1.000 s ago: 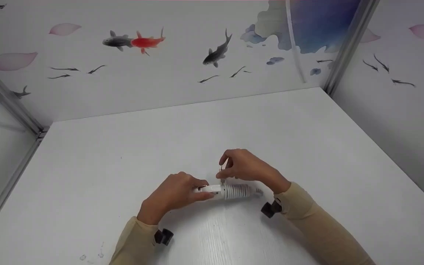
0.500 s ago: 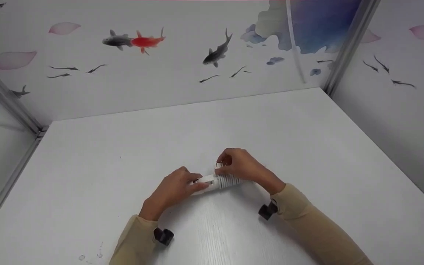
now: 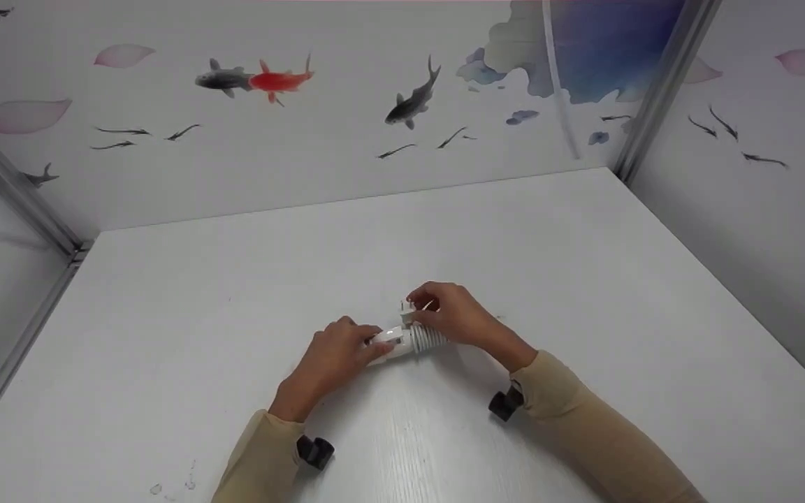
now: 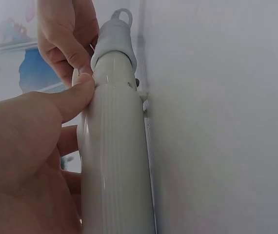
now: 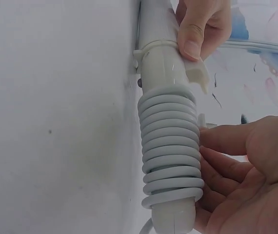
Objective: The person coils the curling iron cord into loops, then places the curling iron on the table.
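A white rod-shaped appliance [image 3: 390, 335] lies slantwise at the middle of the table, its pale cord [image 5: 170, 141] wound in tight coils round one end. My left hand [image 3: 332, 362] grips the smooth body from the left, thumb along its near side. In the left wrist view the body [image 4: 117, 156] shows fine lengthwise ribs. Over the coils, my right hand [image 3: 464, 318] pinches a white plug [image 3: 406, 317], whose prongs point up. A flap-like lever [image 5: 197, 75] sticks out beside the left thumb in the right wrist view. The right palm hides part of the coils in the head view.
The white tabletop [image 3: 249, 279] spreads around the hands, with small marks [image 3: 156, 489] near the front left. Walls printed with fish [image 3: 413, 98] and petals enclose the back and sides. Dark wrist cameras [image 3: 316, 453] hang under both sleeves.
The appliance has shifted away from the person and left, and its coiled end has swung back. My right hand has moved slightly left with the plug, which now shows more clearly.
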A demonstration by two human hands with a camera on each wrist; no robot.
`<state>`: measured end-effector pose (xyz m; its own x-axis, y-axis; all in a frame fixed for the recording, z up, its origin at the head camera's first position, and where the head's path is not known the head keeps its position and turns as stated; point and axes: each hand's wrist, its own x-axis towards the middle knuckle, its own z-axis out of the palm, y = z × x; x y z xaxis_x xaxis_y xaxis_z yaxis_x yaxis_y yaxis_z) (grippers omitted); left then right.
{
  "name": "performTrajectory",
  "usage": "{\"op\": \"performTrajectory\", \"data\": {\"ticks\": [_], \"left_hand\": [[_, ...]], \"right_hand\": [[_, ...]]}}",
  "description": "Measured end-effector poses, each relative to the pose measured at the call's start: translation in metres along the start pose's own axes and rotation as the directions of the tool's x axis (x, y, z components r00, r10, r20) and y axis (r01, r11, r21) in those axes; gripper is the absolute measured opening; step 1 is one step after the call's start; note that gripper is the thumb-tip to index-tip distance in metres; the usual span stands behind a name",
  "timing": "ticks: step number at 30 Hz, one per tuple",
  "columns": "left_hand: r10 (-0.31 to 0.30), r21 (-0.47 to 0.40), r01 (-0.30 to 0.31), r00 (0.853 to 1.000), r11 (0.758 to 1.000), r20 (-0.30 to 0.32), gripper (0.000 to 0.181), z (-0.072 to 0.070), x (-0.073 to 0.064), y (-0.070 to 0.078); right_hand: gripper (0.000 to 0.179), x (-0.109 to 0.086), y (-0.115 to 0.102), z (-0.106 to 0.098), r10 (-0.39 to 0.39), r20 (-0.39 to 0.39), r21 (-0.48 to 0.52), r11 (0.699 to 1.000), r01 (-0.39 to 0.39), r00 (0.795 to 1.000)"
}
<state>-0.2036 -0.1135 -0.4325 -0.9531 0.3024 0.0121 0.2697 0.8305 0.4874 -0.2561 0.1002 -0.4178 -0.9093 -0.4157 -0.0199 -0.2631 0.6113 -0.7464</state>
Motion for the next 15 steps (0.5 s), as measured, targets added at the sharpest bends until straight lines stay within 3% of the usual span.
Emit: {"op": "performTrajectory", "data": {"ticks": [4,8,15], "left_hand": [[-0.071,0.01,0.071,0.997,0.997,-0.015,0.043,0.001,0.0,0.001],[-0.118,-0.024,0.118,0.993,0.993,-0.011,0.046,0.001,-0.001,0.002],[-0.096,-0.019,0.096,0.995,0.995,-0.016,0.047,0.001,-0.001,0.002]], "right_hand": [[0.029,0.0,0.0,0.002,-0.016,0.006,0.014,1.0,0.016,1.0],[0.03,0.001,0.0,0.006,0.03,0.026,0.009,1.0,-0.03,0.999],[0.033,0.001,0.002,0.011,0.092,0.053,-0.05,0.995,-0.089,0.994]]}}
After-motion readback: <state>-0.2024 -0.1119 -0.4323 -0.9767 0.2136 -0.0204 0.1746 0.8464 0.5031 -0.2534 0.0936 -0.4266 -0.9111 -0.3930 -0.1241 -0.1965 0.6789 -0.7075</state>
